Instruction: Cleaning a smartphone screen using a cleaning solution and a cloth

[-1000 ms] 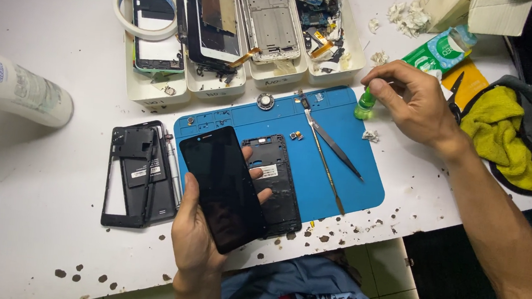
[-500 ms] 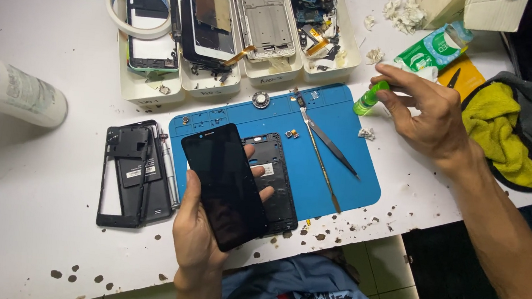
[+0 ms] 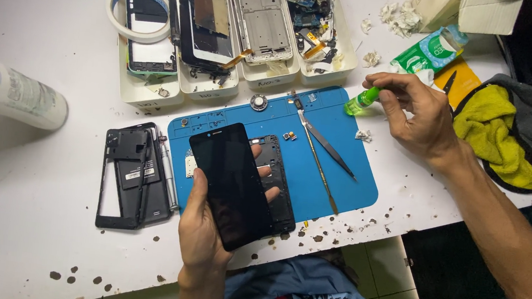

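My left hand [image 3: 206, 228] is clamped around the black phone screen [image 3: 231, 182], held over the blue mat [image 3: 342, 170] near the table edge. My right hand [image 3: 416, 112] pinches a small green bottle [image 3: 361, 101] (tilt it gently). Tweezers [image 3: 327, 150] lie between; bare mat remains right.

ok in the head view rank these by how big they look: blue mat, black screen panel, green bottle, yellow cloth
1. blue mat, clearly the largest.
2 and 3. black screen panel in the left hand and yellow cloth: similar; the panel is held nearer the camera, so unsure.
4. small green bottle pinched by the right hand, smallest.
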